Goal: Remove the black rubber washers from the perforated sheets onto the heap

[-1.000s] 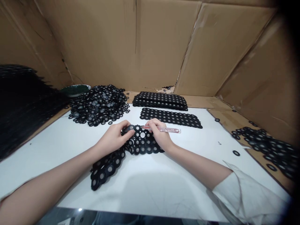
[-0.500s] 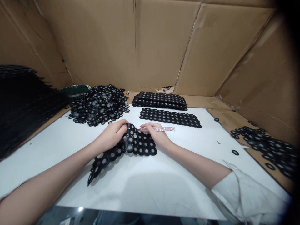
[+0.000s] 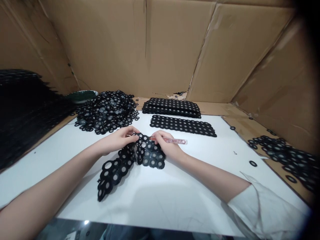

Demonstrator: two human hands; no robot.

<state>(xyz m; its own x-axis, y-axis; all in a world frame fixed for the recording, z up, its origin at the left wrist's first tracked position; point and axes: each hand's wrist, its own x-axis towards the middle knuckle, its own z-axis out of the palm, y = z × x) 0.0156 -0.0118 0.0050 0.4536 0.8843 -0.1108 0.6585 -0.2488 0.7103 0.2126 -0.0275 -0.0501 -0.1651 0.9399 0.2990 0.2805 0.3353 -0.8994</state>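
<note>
A black sheet of joined rings (image 3: pixel 130 160) lies crumpled on the white table (image 3: pixel 160 200), trailing toward me on the left. My left hand (image 3: pixel 120 140) pinches its far edge with closed fingers. My right hand (image 3: pixel 165 145) grips a clear pink pen-like tool (image 3: pixel 175 141) and rests on the sheet's right side, the tool's tip pointing left at the sheet's top edge.
A heap of loose black rings (image 3: pixel 106 111) lies at the back left beside a green dish (image 3: pixel 82 96). A stack of ring sheets (image 3: pixel 172 106) and one flat sheet (image 3: pixel 183 125) lie behind. More rings (image 3: pixel 285 155) lie right. Cardboard walls (image 3: pixel 160 46) enclose the table.
The sheet has bunched up and folded more between my hands. My left hand shifted slightly along its top edge; the right hand and tool stayed about where they were.
</note>
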